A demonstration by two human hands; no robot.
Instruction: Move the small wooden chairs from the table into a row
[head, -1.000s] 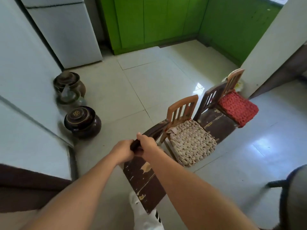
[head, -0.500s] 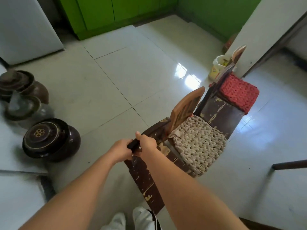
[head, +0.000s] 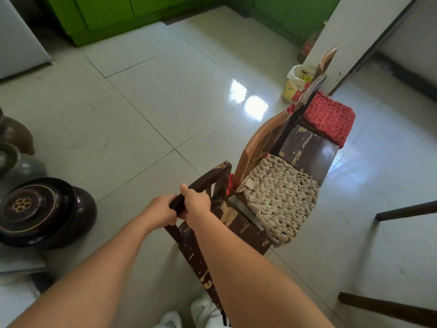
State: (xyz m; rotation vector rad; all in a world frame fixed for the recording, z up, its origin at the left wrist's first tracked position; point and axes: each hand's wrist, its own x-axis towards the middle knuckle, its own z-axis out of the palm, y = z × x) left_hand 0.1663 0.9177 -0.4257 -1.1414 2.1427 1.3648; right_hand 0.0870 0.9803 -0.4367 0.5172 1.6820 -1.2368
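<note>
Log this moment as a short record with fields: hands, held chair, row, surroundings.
hands: left hand and right hand both grip the top rail
held chair: dark chair, worn paint, nearest in line
row: beige cushion chair, dark bare chair, red cushion chair
surroundings: tiled floor, lidded brown pot, green cabinets

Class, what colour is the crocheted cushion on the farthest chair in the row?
Red cushion, clearest in the head view.

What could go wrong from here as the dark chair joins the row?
Both hands, left and right, grip only the dark chair's top rail, so it may swing into the beige-cushioned chair beside it. Its legs could clip the white shoes below. The lidded pot stands close by.
</note>
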